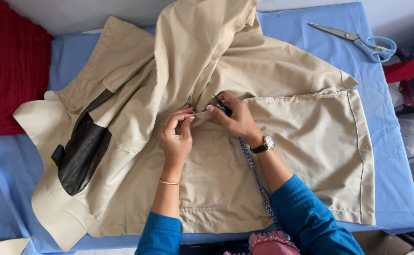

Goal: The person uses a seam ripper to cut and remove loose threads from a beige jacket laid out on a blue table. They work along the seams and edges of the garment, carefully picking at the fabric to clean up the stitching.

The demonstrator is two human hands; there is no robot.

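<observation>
Blue-handled scissors [363, 41] are lying at the frame's upper right on the blue cloth-covered table [8, 165], red fabric [8, 71] is sitting upper left.

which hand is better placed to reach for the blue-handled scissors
Right, probably. The scissors lie at the far right of the blue table, on the right hand's side. That hand grips a small dark tool, though, while the left hand pinches the beige garment.

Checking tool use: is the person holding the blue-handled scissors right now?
No, the blue-handled scissors lie untouched on the blue table cover, far from both hands on the beige garment.
</observation>
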